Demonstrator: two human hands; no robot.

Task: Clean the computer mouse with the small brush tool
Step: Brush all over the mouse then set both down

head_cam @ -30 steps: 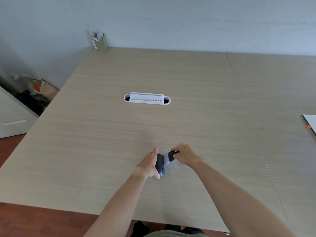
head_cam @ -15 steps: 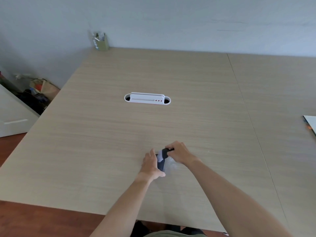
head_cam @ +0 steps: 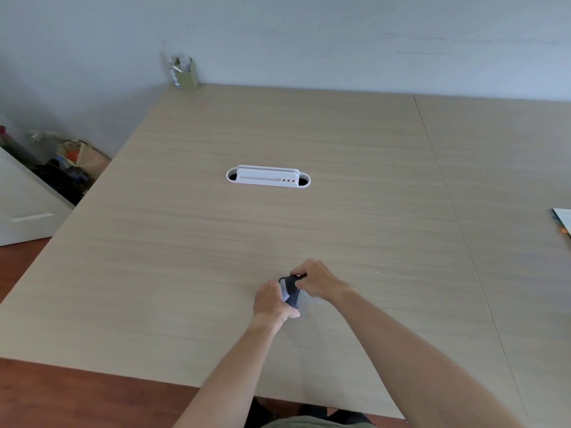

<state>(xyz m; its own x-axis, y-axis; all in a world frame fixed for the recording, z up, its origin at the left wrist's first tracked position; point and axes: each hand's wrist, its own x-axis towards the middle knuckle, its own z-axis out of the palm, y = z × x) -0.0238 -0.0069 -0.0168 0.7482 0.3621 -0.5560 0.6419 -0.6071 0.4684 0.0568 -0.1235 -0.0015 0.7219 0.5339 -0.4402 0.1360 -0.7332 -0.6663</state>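
Note:
A dark computer mouse [head_cam: 293, 295] is held on its side on the wooden table [head_cam: 216, 242], near the front middle. My left hand [head_cam: 271, 299] grips it from the left. My right hand [head_cam: 318, 281] is closed around a small brush tool [head_cam: 289, 284] with a dark handle, and its pale bristles press on the upper end of the mouse. Most of the brush is hidden inside my fingers.
A white cable-port insert [head_cam: 268, 177] sits in the table's middle. A green pen holder [head_cam: 184, 73] stands at the far left corner by the wall. A paper sheet [head_cam: 563, 220] lies at the right edge. Bags and clutter [head_cam: 71, 168] are on the floor to the left.
Both hands and the mouse have shifted slightly left and away from me. The brush has moved from the mouse's right side onto its upper end.

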